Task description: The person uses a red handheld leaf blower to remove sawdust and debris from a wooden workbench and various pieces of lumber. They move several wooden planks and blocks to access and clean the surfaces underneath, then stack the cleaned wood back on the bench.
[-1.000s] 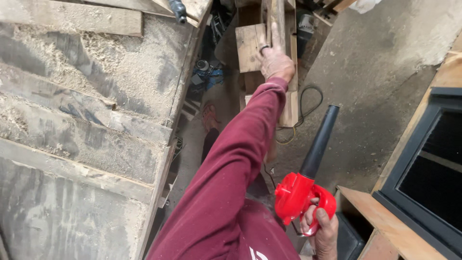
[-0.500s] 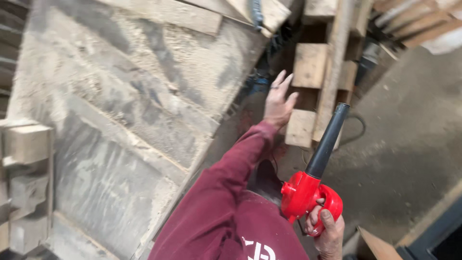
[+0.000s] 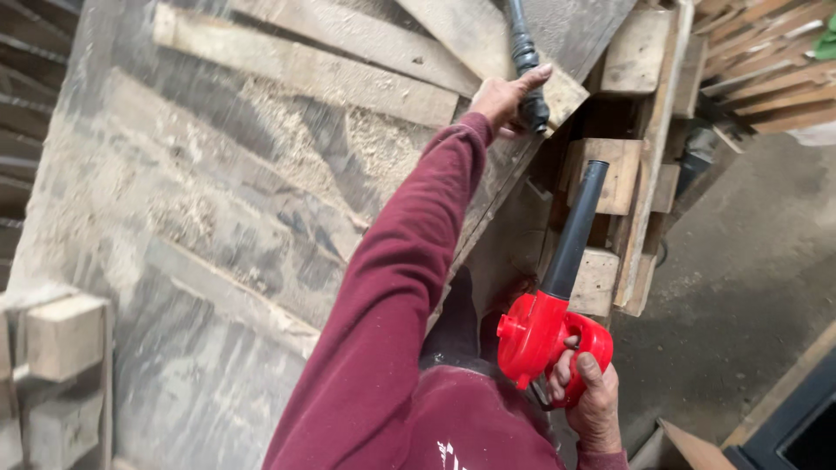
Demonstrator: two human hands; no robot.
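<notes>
Reaching further up since a moment ago, the left hand (image 3: 498,97) now grasps a black hose (image 3: 525,61) at the dusty counter (image 3: 174,218) edge. Right hand (image 3: 592,396) grips the red blower (image 3: 549,335), its black nozzle (image 3: 575,228) aimed at stacked wood blocks (image 3: 620,174).

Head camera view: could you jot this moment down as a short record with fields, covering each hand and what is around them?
Left hand: reaches out, fingers on a black ribbed hose at the table's far edge
Right hand: grips the red blower by its handle
Blower nozzle: black tube pointing away from the person
Work table: grey top, dusted with sawdust
Beside table: stacked wooden blocks
Sleeve: dark red
</notes>
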